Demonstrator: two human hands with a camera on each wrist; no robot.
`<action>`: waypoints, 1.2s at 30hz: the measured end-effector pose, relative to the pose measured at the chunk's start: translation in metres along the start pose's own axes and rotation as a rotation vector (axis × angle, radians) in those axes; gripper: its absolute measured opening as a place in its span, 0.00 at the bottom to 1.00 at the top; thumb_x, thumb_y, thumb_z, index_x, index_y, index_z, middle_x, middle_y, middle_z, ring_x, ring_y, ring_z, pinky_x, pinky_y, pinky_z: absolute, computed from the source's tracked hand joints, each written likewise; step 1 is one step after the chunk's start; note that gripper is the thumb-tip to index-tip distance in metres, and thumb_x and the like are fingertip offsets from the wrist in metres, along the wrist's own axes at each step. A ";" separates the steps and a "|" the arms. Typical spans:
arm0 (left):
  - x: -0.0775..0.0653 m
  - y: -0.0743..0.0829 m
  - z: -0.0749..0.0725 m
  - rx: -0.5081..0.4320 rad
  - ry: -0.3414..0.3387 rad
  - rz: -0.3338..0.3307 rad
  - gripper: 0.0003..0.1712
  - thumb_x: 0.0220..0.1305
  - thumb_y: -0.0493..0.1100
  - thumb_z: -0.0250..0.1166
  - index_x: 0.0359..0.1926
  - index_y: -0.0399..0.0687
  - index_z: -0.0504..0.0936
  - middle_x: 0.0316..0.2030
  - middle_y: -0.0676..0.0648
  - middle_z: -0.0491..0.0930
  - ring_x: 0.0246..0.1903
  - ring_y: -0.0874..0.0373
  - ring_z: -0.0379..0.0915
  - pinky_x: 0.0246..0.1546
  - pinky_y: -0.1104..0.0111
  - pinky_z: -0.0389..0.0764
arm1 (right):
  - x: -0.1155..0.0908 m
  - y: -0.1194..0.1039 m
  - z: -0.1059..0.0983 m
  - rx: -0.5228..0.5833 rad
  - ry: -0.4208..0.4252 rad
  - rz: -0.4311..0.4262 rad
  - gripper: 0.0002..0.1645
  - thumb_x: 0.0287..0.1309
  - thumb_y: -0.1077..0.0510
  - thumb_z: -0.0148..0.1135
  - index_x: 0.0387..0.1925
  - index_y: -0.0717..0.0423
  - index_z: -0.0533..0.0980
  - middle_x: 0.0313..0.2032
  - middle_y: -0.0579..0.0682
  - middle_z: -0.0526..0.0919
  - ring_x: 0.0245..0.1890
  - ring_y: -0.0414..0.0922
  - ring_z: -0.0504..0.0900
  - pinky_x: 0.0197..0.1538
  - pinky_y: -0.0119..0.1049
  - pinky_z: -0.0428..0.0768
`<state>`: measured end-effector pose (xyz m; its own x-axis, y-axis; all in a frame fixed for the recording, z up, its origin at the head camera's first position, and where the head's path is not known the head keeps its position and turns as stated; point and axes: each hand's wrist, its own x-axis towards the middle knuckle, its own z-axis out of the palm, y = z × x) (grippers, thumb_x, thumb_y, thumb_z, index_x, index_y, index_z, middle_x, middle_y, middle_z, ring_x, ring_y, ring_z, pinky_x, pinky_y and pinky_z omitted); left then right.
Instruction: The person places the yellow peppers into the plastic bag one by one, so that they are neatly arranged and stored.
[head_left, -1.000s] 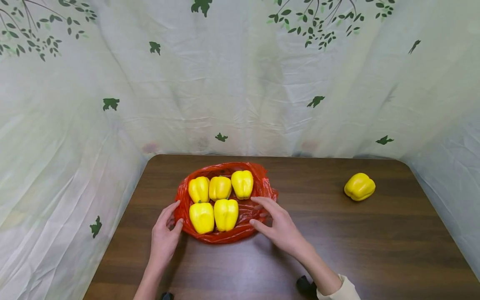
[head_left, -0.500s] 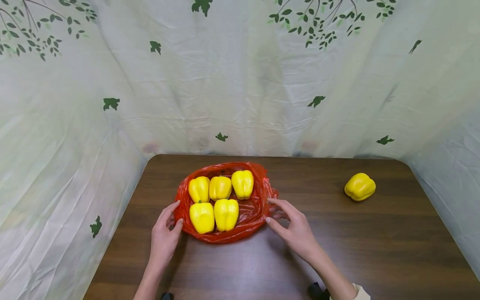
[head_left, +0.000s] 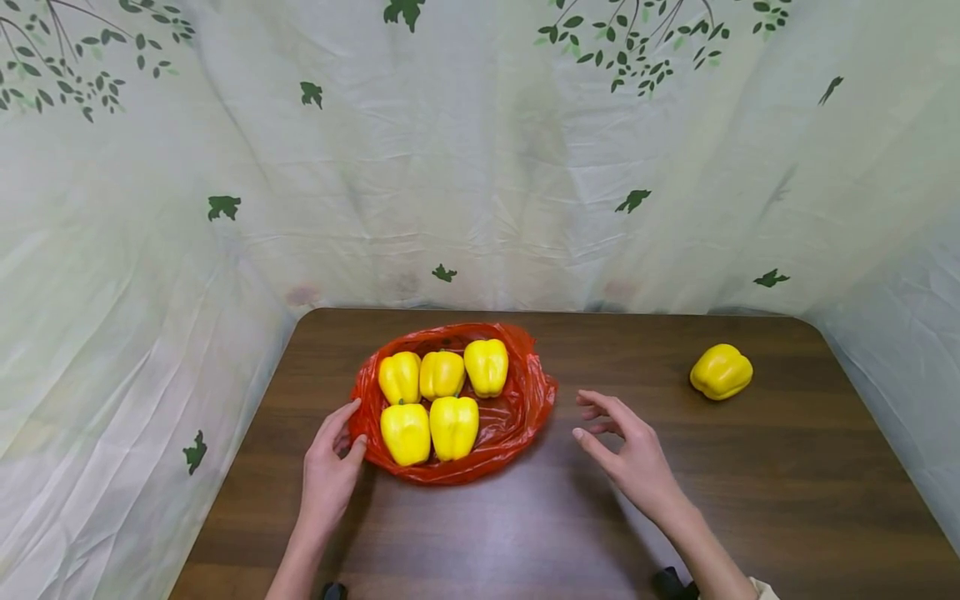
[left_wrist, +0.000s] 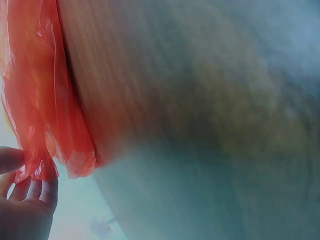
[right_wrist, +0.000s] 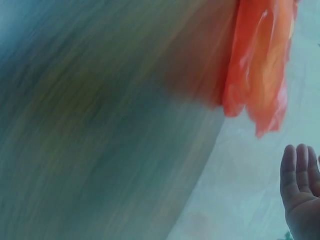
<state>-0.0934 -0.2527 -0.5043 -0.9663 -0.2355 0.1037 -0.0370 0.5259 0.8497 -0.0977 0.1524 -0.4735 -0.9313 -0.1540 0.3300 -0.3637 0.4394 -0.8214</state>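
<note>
A red plastic bag point(head_left: 517, 417), its mouth spread wide, sits on the left half of the table with several yellow bell peppers point(head_left: 454, 428) inside in two rows. My left hand point(head_left: 330, 471) holds the bag's left edge; in the left wrist view the red plastic point(left_wrist: 40, 100) reaches down between thumb and fingers point(left_wrist: 49, 192). To the right of the bag, apart from it, my right hand point(head_left: 630, 454) hovers above the table with fingers loosely bent and nothing in them. One more yellow bell pepper point(head_left: 721, 372) lies on its side farther right.
The brown wooden table point(head_left: 795, 467) ends at a pale cloth backdrop point(head_left: 510, 167) printed with leaves, which also hangs along both sides. Dark wrist straps point(head_left: 670, 583) show at the lower edge.
My right hand has gone from over the bag's right rim out to the right, leaving the bag. The left hand, bag and peppers keep their places.
</note>
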 end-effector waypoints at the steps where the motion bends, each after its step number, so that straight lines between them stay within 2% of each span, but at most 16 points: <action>1: 0.000 0.000 0.000 0.002 0.000 0.002 0.31 0.64 0.29 0.63 0.66 0.51 0.73 0.62 0.49 0.71 0.49 0.55 0.72 0.48 0.83 0.70 | 0.000 0.002 -0.003 -0.019 0.000 0.001 0.32 0.55 0.62 0.72 0.61 0.43 0.73 0.54 0.42 0.79 0.48 0.46 0.80 0.47 0.40 0.82; 6: 0.000 0.000 0.000 0.002 -0.007 -0.002 0.31 0.64 0.28 0.63 0.67 0.51 0.73 0.62 0.48 0.71 0.49 0.54 0.72 0.48 0.84 0.69 | -0.002 0.011 -0.021 -0.133 0.011 0.022 0.32 0.57 0.59 0.71 0.63 0.43 0.72 0.55 0.43 0.78 0.48 0.44 0.79 0.47 0.40 0.81; 11: 0.000 0.000 -0.001 0.006 -0.014 -0.012 0.31 0.64 0.29 0.63 0.67 0.51 0.73 0.62 0.48 0.70 0.50 0.54 0.73 0.49 0.83 0.70 | -0.003 0.019 -0.041 -0.234 0.004 0.070 0.34 0.59 0.55 0.70 0.66 0.47 0.69 0.58 0.48 0.76 0.50 0.46 0.77 0.49 0.48 0.80; 20: 0.001 0.001 0.000 0.005 -0.021 -0.013 0.31 0.64 0.28 0.63 0.67 0.51 0.73 0.63 0.48 0.70 0.50 0.54 0.72 0.48 0.84 0.69 | -0.007 0.035 -0.075 -0.283 0.071 0.108 0.33 0.61 0.55 0.68 0.66 0.51 0.68 0.59 0.53 0.74 0.53 0.55 0.75 0.52 0.58 0.74; 21: 0.001 0.001 0.000 0.005 -0.022 -0.012 0.31 0.64 0.28 0.63 0.67 0.51 0.73 0.63 0.48 0.70 0.50 0.54 0.72 0.48 0.84 0.69 | -0.008 0.037 -0.079 -0.287 0.086 0.105 0.33 0.61 0.56 0.68 0.66 0.52 0.69 0.59 0.54 0.74 0.53 0.56 0.75 0.53 0.55 0.74; 24: 0.001 0.001 0.000 0.004 -0.022 -0.013 0.32 0.64 0.28 0.63 0.67 0.51 0.73 0.63 0.48 0.70 0.50 0.54 0.72 0.48 0.85 0.69 | -0.007 0.042 -0.089 -0.317 0.130 0.100 0.33 0.61 0.57 0.68 0.66 0.55 0.69 0.58 0.55 0.75 0.54 0.57 0.74 0.57 0.39 0.72; 26: 0.000 0.001 0.000 0.002 -0.023 -0.017 0.31 0.64 0.29 0.63 0.67 0.51 0.73 0.63 0.48 0.70 0.50 0.54 0.72 0.48 0.85 0.69 | -0.006 0.045 -0.096 -0.327 0.147 0.118 0.32 0.61 0.57 0.68 0.65 0.56 0.70 0.57 0.56 0.75 0.54 0.57 0.73 0.57 0.37 0.70; 28: 0.000 0.001 0.000 -0.001 -0.025 -0.020 0.31 0.64 0.29 0.62 0.67 0.51 0.73 0.63 0.48 0.70 0.50 0.54 0.72 0.48 0.85 0.69 | -0.004 0.048 -0.103 -0.334 0.137 0.149 0.33 0.62 0.55 0.67 0.66 0.57 0.68 0.59 0.59 0.73 0.56 0.60 0.71 0.60 0.43 0.70; 31: 0.000 0.002 0.000 -0.003 -0.026 -0.024 0.31 0.64 0.29 0.62 0.67 0.51 0.73 0.62 0.48 0.70 0.50 0.54 0.72 0.48 0.85 0.69 | -0.001 0.050 -0.114 -0.341 0.080 0.218 0.37 0.65 0.51 0.64 0.69 0.59 0.63 0.63 0.64 0.68 0.58 0.65 0.68 0.54 0.66 0.69; 33: -0.001 0.002 0.000 -0.004 -0.027 -0.024 0.31 0.64 0.29 0.62 0.67 0.51 0.73 0.62 0.48 0.70 0.50 0.54 0.72 0.48 0.85 0.69 | 0.001 0.053 -0.121 -0.352 0.042 0.243 0.39 0.66 0.48 0.62 0.71 0.61 0.60 0.65 0.67 0.64 0.57 0.68 0.66 0.52 0.70 0.67; 36: -0.001 0.002 0.000 -0.003 -0.027 -0.025 0.31 0.64 0.29 0.62 0.67 0.51 0.73 0.62 0.48 0.70 0.50 0.54 0.72 0.48 0.85 0.69 | 0.006 0.058 -0.130 -0.357 0.032 0.251 0.41 0.66 0.48 0.61 0.71 0.62 0.58 0.65 0.69 0.63 0.56 0.69 0.66 0.51 0.69 0.67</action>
<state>-0.0926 -0.2515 -0.5025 -0.9717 -0.2261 0.0681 -0.0607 0.5177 0.8534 -0.1217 0.2921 -0.4588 -0.9870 0.0219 0.1593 -0.0913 0.7388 -0.6677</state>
